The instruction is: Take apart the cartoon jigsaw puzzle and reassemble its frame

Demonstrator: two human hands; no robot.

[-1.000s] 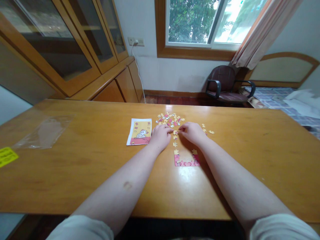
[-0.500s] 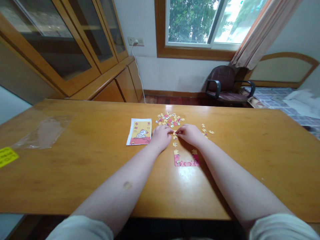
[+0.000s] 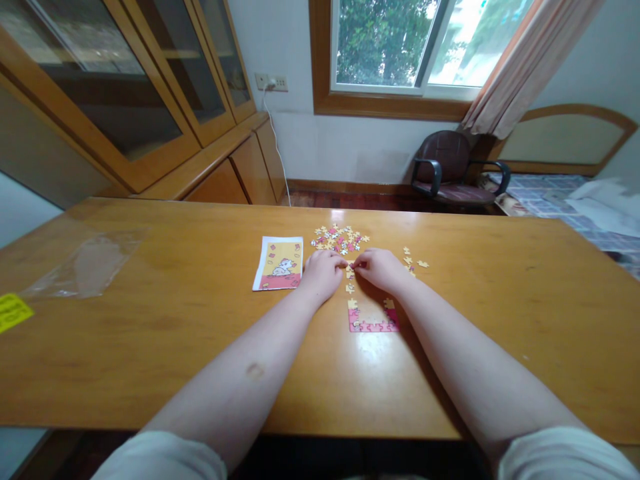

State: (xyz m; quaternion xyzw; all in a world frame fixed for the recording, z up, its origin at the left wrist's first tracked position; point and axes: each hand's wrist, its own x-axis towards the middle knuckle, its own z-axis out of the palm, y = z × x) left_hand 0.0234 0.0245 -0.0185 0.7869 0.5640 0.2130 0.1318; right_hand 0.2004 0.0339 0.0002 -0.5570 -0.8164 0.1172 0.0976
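My left hand [image 3: 324,272] and my right hand [image 3: 381,268] meet over a small yellow puzzle piece [image 3: 350,273], their closed fingertips at its left and right sides. Fingers partly cover the piece. Just nearer to me lies a loose yellow puzzle piece [image 3: 349,289]. Below that, joined pink and yellow pieces form a U-shaped puzzle border [image 3: 374,327]. Beyond my hands is a pile of loose puzzle pieces [image 3: 337,238], yellow, pink and white. A few more yellow pieces [image 3: 423,264] lie to the right of my right hand.
A picture card [image 3: 280,264] with a white duck-like figure lies left of my left hand. Farther left on the wooden table [image 3: 200,353] are a clear plastic bag [image 3: 95,263] and a yellow label [image 3: 14,312]. An office chair [image 3: 447,167] stands behind the table.
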